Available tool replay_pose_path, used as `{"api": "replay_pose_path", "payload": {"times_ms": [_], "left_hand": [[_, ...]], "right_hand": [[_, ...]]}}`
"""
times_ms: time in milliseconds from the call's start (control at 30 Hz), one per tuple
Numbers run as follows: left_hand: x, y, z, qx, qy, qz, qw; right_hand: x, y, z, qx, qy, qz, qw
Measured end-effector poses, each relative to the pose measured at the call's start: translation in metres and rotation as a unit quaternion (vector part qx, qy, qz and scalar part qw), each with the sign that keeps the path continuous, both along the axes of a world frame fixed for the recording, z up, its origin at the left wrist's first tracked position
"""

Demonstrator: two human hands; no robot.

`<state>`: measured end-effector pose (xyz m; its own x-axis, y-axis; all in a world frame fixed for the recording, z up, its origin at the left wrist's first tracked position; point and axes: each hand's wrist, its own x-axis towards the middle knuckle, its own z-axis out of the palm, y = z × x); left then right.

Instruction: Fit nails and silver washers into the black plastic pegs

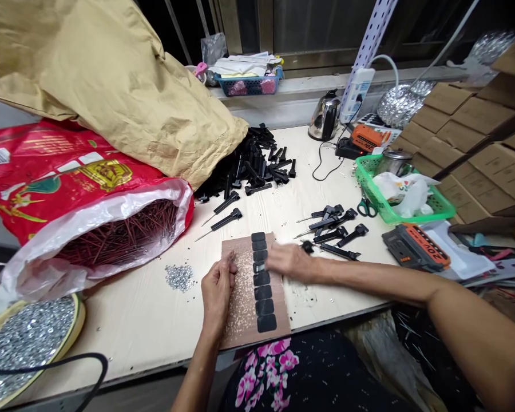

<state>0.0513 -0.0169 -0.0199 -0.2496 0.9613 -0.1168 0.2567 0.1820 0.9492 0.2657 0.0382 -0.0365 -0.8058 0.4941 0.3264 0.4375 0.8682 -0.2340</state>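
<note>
A brown wooden board point(244, 297) lies at the table's front edge, with a row of several black rounded caps point(262, 283) down its middle. My left hand point(218, 289) rests on the board's left side, fingers curled against it. My right hand point(288, 260) is at the row's upper part, fingers pinched on a small metal piece point(260, 266) beside the caps; it is slightly blurred. Just right of it lie several black-handled pins point(332, 229).
A heap of black plastic handles point(257, 163) spills from a tan sack point(124, 86). A red bag point(86, 212) holds thin rods. Small silver bits point(179, 277) lie loose, more fill a round tray point(26, 337). A green basket point(395, 194), kettle point(325, 117) and cardboard boxes point(476, 126) stand right.
</note>
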Motion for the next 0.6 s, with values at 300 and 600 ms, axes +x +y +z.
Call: {"api": "replay_pose_path", "payload": {"times_ms": [300, 600], "left_hand": [[0.003, -0.003, -0.004, 0.030, 0.031, 0.027, 0.999], [0.006, -0.003, -0.006, 0.044, 0.032, 0.050, 0.997]], "right_hand": [[-0.003, -0.009, 0.009, 0.010, 0.006, 0.065, 0.998], [-0.002, -0.012, 0.016, 0.006, -0.012, 0.081, 0.997]]}}
